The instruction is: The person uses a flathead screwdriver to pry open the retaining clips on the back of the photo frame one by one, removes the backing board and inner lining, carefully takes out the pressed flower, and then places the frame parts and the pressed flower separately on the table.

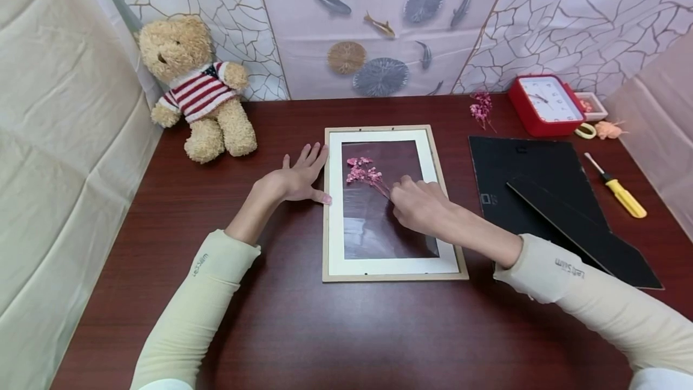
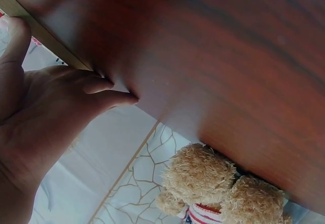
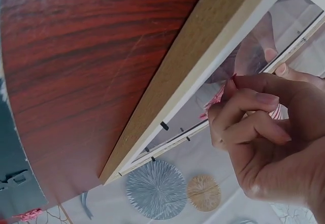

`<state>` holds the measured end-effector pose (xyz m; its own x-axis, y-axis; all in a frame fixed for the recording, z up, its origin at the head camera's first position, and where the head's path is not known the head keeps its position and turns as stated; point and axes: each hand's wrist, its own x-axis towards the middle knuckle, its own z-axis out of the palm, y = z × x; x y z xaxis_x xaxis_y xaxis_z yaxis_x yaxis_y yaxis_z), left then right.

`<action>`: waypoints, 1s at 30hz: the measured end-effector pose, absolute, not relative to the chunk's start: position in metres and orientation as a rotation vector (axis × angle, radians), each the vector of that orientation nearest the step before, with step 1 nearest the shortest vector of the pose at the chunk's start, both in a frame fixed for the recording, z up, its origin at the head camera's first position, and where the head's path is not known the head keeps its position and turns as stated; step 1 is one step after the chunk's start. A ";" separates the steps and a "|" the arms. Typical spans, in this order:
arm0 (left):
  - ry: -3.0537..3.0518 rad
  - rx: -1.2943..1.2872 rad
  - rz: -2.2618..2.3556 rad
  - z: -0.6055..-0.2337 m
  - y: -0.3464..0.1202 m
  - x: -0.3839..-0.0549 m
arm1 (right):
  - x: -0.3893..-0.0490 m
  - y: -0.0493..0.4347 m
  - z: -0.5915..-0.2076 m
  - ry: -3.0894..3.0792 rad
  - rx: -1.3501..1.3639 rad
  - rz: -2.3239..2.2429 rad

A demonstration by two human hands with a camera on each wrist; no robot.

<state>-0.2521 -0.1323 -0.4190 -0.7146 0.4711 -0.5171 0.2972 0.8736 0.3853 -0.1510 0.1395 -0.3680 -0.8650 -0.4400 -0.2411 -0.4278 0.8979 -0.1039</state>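
Observation:
A light wooden picture frame [image 1: 395, 277] lies on the table, with a white mat [image 1: 337, 227] around a clear, shiny pane [image 1: 379, 239]. My right hand [image 1: 419, 203] is over the pane and pinches the stems of a sprig of pink dried flowers [image 1: 365, 174] between thumb and forefinger. The blossoms point to the upper left of the pane. In the right wrist view the right hand [image 3: 269, 127] has its other fingers curled. My left hand [image 1: 298, 176] rests at the frame's left edge, fingers spread and thumb on the border. The left wrist view shows this hand [image 2: 45, 97] against the wooden side.
A black backing board [image 1: 520, 167] with its stand [image 1: 574, 221] lies right of the frame, beside a yellow screwdriver [image 1: 622, 194]. Behind are another pink sprig [image 1: 480, 107], a red clock [image 1: 547, 104] and small items. A teddy bear [image 1: 203, 92] sits at the back left.

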 end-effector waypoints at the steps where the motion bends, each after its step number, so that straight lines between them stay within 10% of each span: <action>1: 2.413 0.551 0.367 -0.419 -0.132 -0.252 | -0.152 0.140 -0.367 2.799 -0.650 -0.089; 15: 2.414 0.560 0.370 -0.421 -0.134 -0.254 | -0.211 0.178 -0.447 2.713 -0.601 -0.234; 30: 2.415 0.560 0.371 -0.422 -0.134 -0.253 | -0.206 0.178 -0.441 2.663 -0.517 -0.280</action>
